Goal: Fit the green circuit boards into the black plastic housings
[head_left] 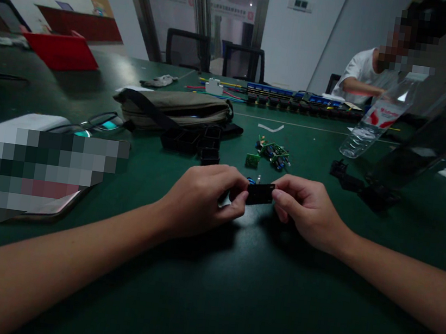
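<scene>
Between my two hands is a small black rectangular plastic piece (260, 194), with blue and clear parts showing along its top edge. My left hand (206, 200) pinches its left end between thumb and fingers. At the right end, the thumb and fingers of my right hand (310, 211) are closed on it. Just beyond the hands lies a small pile of green circuit boards (274, 154) with components on them, and a single little green board (252, 161) sits beside it. Several black plastic cases (193, 142) are grouped to the left of the boards.
A grey-brown bag (173, 110) lies behind the cases. Glasses (101, 121) and a white object (18, 132) are on the left. A plastic bottle (381, 119) and black parts (379, 196) stand right. Terminal strips (297, 101) run across the back; a person (363, 70) sits beyond.
</scene>
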